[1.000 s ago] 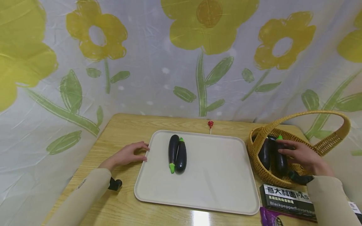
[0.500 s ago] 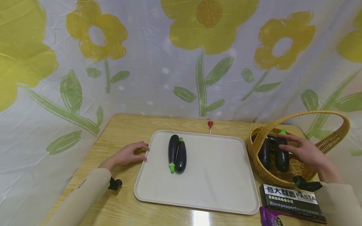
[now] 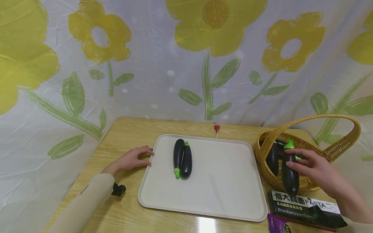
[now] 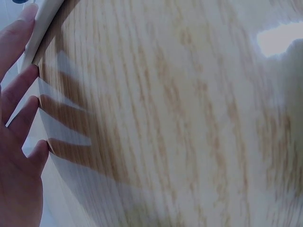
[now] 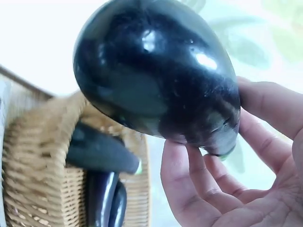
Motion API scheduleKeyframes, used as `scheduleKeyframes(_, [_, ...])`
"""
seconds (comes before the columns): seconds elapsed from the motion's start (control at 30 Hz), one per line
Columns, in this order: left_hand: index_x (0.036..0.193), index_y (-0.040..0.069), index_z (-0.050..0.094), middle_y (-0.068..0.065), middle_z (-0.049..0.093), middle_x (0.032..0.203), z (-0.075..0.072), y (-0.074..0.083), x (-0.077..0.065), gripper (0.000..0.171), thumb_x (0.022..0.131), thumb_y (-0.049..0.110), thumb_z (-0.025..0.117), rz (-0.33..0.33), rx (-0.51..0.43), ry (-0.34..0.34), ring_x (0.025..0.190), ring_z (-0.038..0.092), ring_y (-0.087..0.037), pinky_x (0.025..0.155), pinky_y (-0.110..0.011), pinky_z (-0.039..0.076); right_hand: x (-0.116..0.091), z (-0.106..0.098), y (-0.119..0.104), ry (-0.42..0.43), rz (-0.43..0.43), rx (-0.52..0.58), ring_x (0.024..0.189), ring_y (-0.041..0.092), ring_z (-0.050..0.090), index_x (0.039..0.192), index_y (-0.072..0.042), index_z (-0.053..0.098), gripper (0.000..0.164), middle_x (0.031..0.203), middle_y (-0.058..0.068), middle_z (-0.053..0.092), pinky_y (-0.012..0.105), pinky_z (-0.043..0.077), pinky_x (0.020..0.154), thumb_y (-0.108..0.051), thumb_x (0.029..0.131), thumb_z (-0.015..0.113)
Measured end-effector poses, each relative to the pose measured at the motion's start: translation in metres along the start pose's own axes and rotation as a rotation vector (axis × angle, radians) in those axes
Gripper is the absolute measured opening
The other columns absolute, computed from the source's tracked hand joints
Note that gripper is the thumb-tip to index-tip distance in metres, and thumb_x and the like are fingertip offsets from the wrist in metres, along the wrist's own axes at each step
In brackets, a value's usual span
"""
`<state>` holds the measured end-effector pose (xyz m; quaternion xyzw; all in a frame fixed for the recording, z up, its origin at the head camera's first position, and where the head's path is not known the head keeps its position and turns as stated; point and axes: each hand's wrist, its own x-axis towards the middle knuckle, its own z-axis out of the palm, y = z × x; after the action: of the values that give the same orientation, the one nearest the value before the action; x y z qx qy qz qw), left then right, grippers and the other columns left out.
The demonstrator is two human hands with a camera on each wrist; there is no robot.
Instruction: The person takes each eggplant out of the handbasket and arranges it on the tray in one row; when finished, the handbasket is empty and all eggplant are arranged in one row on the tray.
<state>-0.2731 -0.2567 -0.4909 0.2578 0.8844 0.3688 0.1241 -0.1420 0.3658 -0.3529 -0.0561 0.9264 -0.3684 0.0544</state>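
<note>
My right hand (image 3: 317,168) pinches a dark purple eggplant (image 3: 290,176) near its green cap, thumb on one side and fingers on the other. Its rounded end hangs over the front rim of the wicker basket (image 3: 269,171), toward the pasta box. More eggplants (image 5: 102,151) lie inside the basket in the right wrist view, partly hidden by its wall. Two eggplants lie side by side on the left part of a cream tray (image 3: 224,184), one cap toward me, the other away. At the tray's left edge rests my left hand (image 3: 135,158), fingertips at the rim, holding nothing.
In front of the basket lies a black pasta box (image 3: 303,207), with a purple packet (image 3: 275,223) beside it. A red lollipop (image 3: 217,127) sits behind the tray. The basket's tall handle (image 3: 317,117) arches over its opening. A flowered cloth hangs behind the table.
My right hand has lifted the eggplant from inside the basket and brought it up and toward me, over the front rim. The left hand and the tray have stayed put.
</note>
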Motion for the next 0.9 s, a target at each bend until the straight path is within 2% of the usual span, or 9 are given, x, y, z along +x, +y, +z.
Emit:
scheduleKeyframes(0.1, [0.122, 0.013, 0.065, -0.013, 0.053, 0.141, 0.000, 0.000, 0.000, 0.041, 0.086, 0.030, 0.076, 0.008, 0.009, 0.007, 0.143, 0.026, -0.041, 0.113, -0.058, 0.025, -0.008, 0.005, -0.009, -0.010, -0.002, 0.017, 0.123, 0.046, 0.050, 0.142, -0.009, 0.047, 0.049, 0.148, 0.024, 0.037, 0.052, 0.052, 0.083, -0.031, 0.100, 0.059])
scheduleKeyframes(0.17, [0.122, 0.013, 0.065, -0.014, 0.053, 0.140, 0.000, 0.000, 0.000, 0.040, 0.087, 0.029, 0.076, 0.017, 0.018, 0.011, 0.142, 0.027, -0.042, 0.112, -0.059, 0.025, -0.013, 0.008, -0.015, -0.023, -0.010, 0.036, 0.126, 0.055, 0.042, 0.142, -0.012, 0.047, 0.047, 0.150, 0.021, 0.034, 0.058, 0.050, 0.084, -0.030, 0.100, 0.058])
scheduleKeyframes(0.33, [0.121, 0.012, 0.065, -0.015, 0.053, 0.139, 0.000, 0.002, 0.000, 0.039, 0.088, 0.029, 0.075, 0.017, 0.016, 0.005, 0.141, 0.028, -0.043, 0.112, -0.060, 0.024, -0.019, 0.014, -0.031, -0.061, -0.045, 0.054, 0.126, 0.050, 0.044, 0.142, -0.020, 0.048, 0.043, 0.147, 0.009, 0.035, 0.054, 0.050, 0.083, -0.028, 0.101, 0.057])
scheduleKeyframes(0.5, [0.122, 0.012, 0.065, -0.015, 0.053, 0.140, 0.000, 0.002, -0.001, 0.040, 0.088, 0.030, 0.075, 0.005, 0.015, -0.001, 0.142, 0.026, -0.043, 0.113, -0.060, 0.023, -0.016, 0.023, -0.049, -0.080, -0.088, 0.052, 0.125, 0.043, 0.047, 0.141, -0.024, 0.050, 0.042, 0.146, 0.004, 0.038, 0.035, 0.051, 0.083, -0.028, 0.100, 0.059])
scheduleKeyframes(0.57, [0.121, 0.012, 0.065, -0.015, 0.053, 0.140, 0.000, 0.002, -0.001, 0.040, 0.087, 0.030, 0.075, 0.002, 0.017, 0.000, 0.142, 0.026, -0.043, 0.113, -0.060, 0.023, -0.013, 0.028, -0.055, -0.092, -0.097, 0.068, 0.125, 0.043, 0.048, 0.141, -0.023, 0.051, 0.043, 0.147, 0.006, 0.037, 0.031, 0.052, 0.083, -0.029, 0.099, 0.060])
scheduleKeyframes(0.77, [0.122, 0.013, 0.065, -0.014, 0.052, 0.141, 0.000, 0.002, -0.002, 0.040, 0.088, 0.031, 0.075, 0.005, 0.029, 0.001, 0.142, 0.026, -0.043, 0.113, -0.060, 0.023, 0.007, 0.048, -0.063, -0.121, -0.143, 0.104, 0.124, 0.048, 0.049, 0.139, -0.019, 0.052, 0.044, 0.145, 0.014, 0.041, 0.054, 0.051, 0.089, -0.030, 0.098, 0.061])
scheduleKeyframes(0.9, [0.122, 0.014, 0.065, -0.013, 0.052, 0.141, 0.000, 0.001, -0.001, 0.041, 0.087, 0.032, 0.075, 0.004, 0.036, 0.004, 0.142, 0.028, -0.041, 0.113, -0.059, 0.024, 0.022, 0.063, -0.070, -0.126, -0.142, 0.145, 0.126, 0.048, 0.048, 0.139, -0.015, 0.052, 0.046, 0.146, 0.017, 0.040, 0.057, 0.049, 0.092, -0.031, 0.097, 0.062])
